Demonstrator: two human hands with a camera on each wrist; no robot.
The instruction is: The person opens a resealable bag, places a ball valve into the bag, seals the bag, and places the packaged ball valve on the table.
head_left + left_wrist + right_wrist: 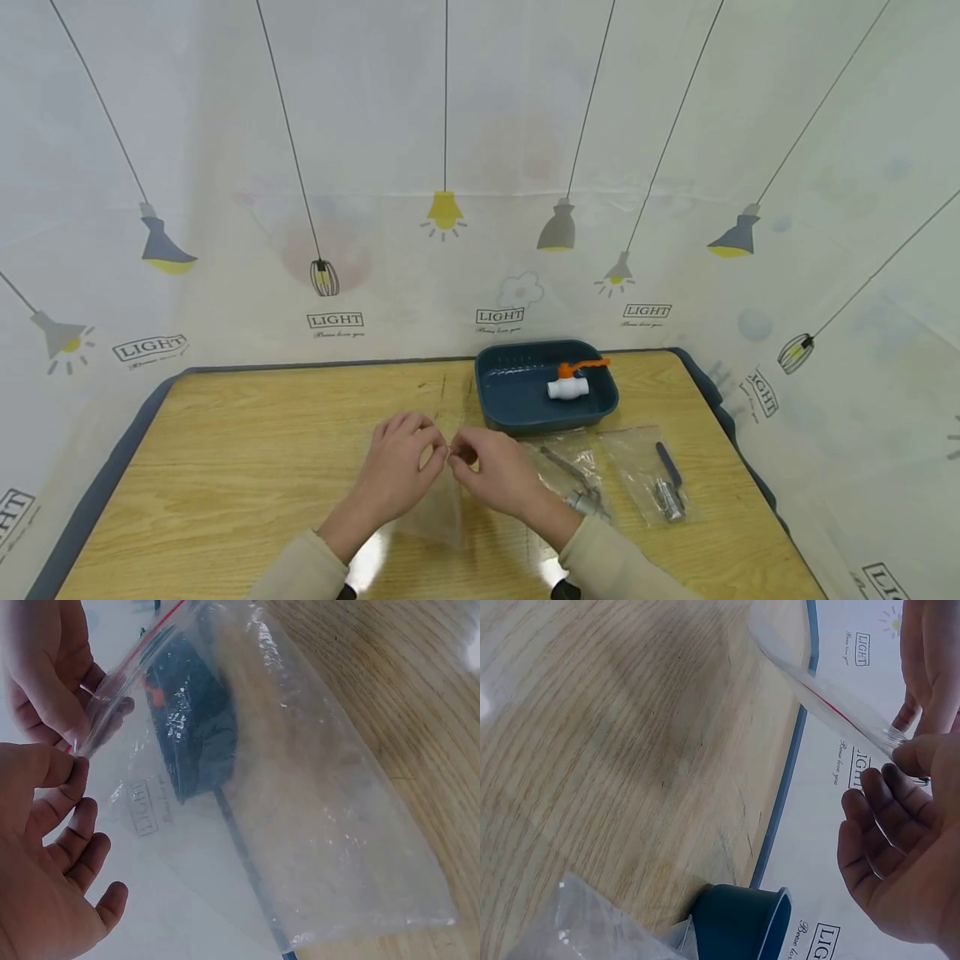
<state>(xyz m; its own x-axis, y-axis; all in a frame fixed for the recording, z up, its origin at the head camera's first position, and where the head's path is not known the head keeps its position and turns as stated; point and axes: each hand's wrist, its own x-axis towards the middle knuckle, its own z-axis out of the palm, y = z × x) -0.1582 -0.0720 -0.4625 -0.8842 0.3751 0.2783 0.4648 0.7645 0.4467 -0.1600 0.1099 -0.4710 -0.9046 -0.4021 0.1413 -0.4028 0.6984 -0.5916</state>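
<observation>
Held up over the table between both hands is a clear zip-lock bag (315, 802) with a red line along its zip (161, 622). My left hand (399, 471) pinches the bag's top edge between thumb and index finger, the other fingers loosely bent. Close beside it, my right hand (498, 473) pinches the same edge, thumb against forefinger. In the right wrist view the bag (810, 694) is seen nearly edge-on, stretching away from the fingertips. Nothing shows inside it; the tray's dark shape appears through the film in the left wrist view.
Beyond the hands, a dark blue tray (517, 425) holds a white valve (567, 388) with an orange handle. Right of the hands lie a bag with a grey-lever metal valve (587, 502) and another bag (633, 458) holding a blue-handled metal valve (670, 498). A printed cloth backdrop (405, 283) stands behind the wooden table (247, 467).
</observation>
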